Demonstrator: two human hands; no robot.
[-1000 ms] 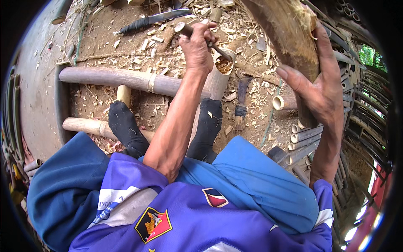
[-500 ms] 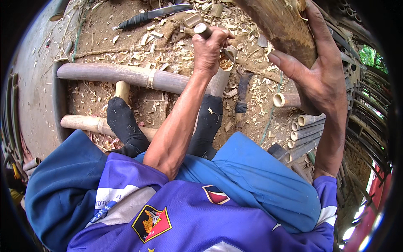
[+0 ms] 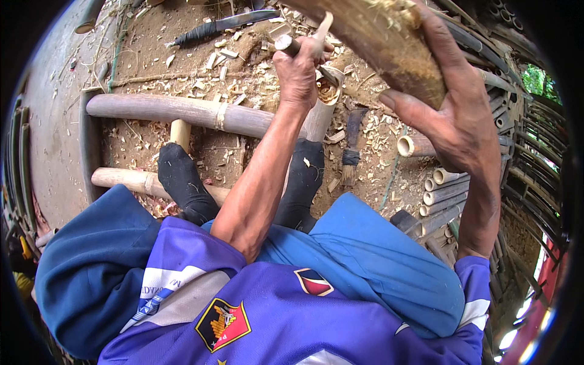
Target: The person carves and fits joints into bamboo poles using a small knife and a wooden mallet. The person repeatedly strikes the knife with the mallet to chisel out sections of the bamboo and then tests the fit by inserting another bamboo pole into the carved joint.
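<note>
My left hand (image 3: pixel 298 70) is closed around the wooden handle of a small carving tool (image 3: pixel 285 42), whose pale tip points up at a big rough chunk of wood (image 3: pixel 377 42). My right hand (image 3: pixel 453 125) grips that chunk from below and from the right, holding it up in the air. Under my left hand an open bamboo tube (image 3: pixel 320 112) with shavings in its mouth lies between my two feet in black socks (image 3: pixel 182 182).
A frame of grey bamboo poles (image 3: pixel 176 109) lies on dirt strewn with wood chips. A long knife with a dark wrapped handle (image 3: pixel 225 24) lies at the top. A small dark tool (image 3: pixel 350 152) and cut bamboo tubes (image 3: pixel 438 182) lie to the right.
My left hand has lifted the tool up to the chunk of wood. My right hand has brought the chunk lower and further left in view.
</note>
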